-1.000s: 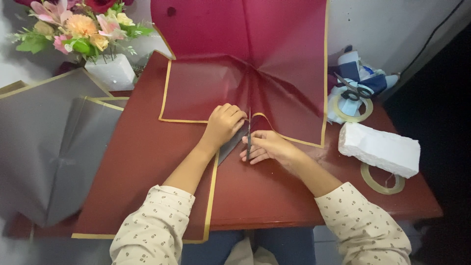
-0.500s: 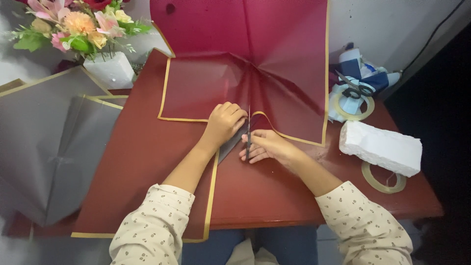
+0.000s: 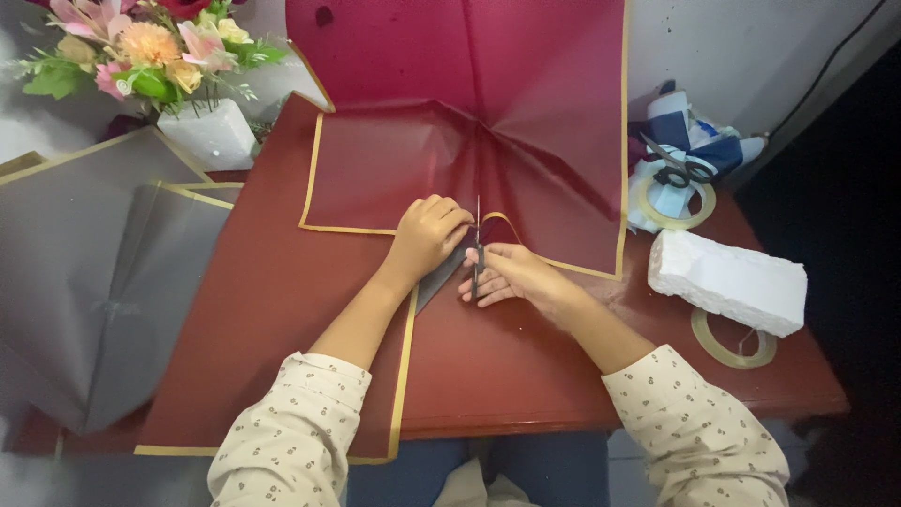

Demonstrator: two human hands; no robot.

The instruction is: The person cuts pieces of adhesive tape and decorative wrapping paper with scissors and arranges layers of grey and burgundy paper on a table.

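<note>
A dark red wrapping paper sheet (image 3: 375, 169) with a gold border lies on the table, and its far part stands up against the wall. My left hand (image 3: 427, 235) is curled on a pleat of this paper at the table's middle. My right hand (image 3: 507, 272) lies just right of it, fingers pointing left and pinching a thin dark upright fold (image 3: 479, 249) between the two hands. A grey strip of paper underside (image 3: 439, 280) shows below my left hand. A second red sheet (image 3: 272, 310) lies underneath, reaching the near edge.
Grey gold-edged sheets (image 3: 103, 272) hang off the left side. A flower bunch in a white block (image 3: 202, 131) stands at the back left. On the right are scissors (image 3: 680, 169) on a tape roll, a white foam block (image 3: 727, 280), another tape ring (image 3: 737, 343) and the table edge.
</note>
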